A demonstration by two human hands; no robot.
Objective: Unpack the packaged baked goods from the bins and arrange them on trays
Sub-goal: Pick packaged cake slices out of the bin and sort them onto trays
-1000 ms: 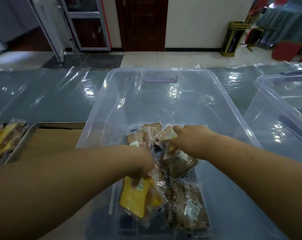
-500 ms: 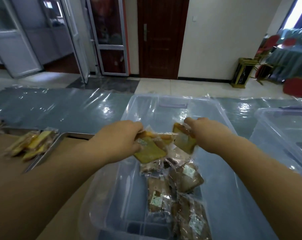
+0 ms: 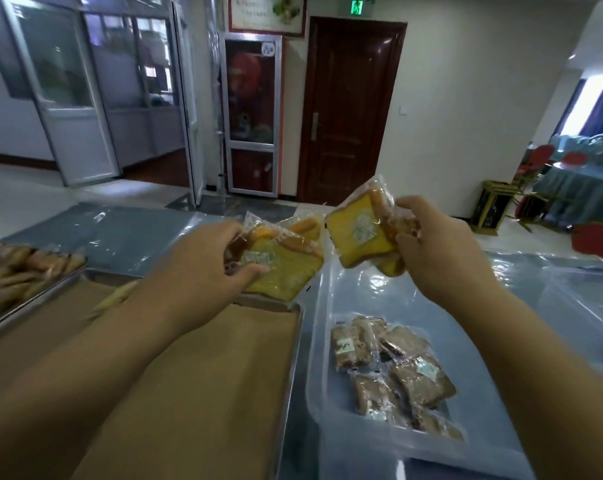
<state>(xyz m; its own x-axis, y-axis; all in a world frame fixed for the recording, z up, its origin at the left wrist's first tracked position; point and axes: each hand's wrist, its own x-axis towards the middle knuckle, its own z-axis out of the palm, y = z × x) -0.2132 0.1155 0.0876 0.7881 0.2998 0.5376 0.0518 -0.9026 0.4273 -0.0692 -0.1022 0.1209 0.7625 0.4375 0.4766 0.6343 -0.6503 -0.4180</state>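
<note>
Head view: both hands have come up out of the clear bin (image 3: 314,375) since a second ago. The left hand (image 3: 203,268) grips yellow packets (image 3: 282,271) over the far edge of the paper-lined tray (image 3: 289,368). The right hand (image 3: 438,251) clutches a yellow slice pack (image 3: 359,233) above the bin. Brown packets (image 3: 393,372) lie in the bin, so unloading looks partway done and laying these on the tray seems next.

Film-covered grey table (image 3: 127,233), paper-lined metal tray (image 3: 296,341), filled tray (image 3: 33,302) to its left, clear bin (image 3: 379,296) just right

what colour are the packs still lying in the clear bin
Brown: the wrapped packs left in the clear bin look brown, seen in the head view.
</note>
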